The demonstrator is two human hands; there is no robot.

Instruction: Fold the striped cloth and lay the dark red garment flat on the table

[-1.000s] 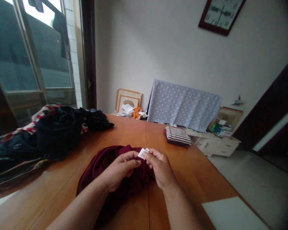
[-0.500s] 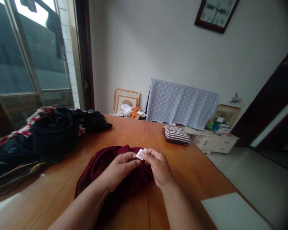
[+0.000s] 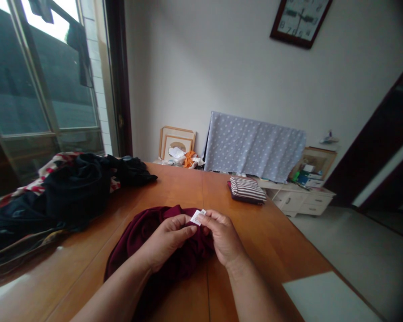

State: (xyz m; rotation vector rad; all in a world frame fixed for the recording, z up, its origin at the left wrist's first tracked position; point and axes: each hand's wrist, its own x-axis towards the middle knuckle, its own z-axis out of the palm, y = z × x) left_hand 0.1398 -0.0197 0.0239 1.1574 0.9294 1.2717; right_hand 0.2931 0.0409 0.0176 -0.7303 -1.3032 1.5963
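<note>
A maroon garment (image 3: 137, 235) lies bunched on the wooden table in front of me. Its small white label (image 3: 197, 218) is raised between my two hands. My right hand (image 3: 221, 235) pinches the label between thumb and fingers from the right. On the other side, my left hand (image 3: 169, 237) is closed in a pinch at the label's left edge, with maroon cloth right behind it. What exactly the left fingertips grip is partly hidden. Print on the label is too small to read.
A heap of dark clothes (image 3: 77, 188) covers the left of the wooden table (image 3: 174, 183). Folded striped clothing (image 3: 247, 190) sits near the far right edge. A pale sheet (image 3: 329, 297) lies at the near right corner. Behind stand a white cabinet (image 3: 297, 201) and a dotted cloth (image 3: 255, 145).
The view has shifted very slightly. Both hands stay in the same place with the label between them.
</note>
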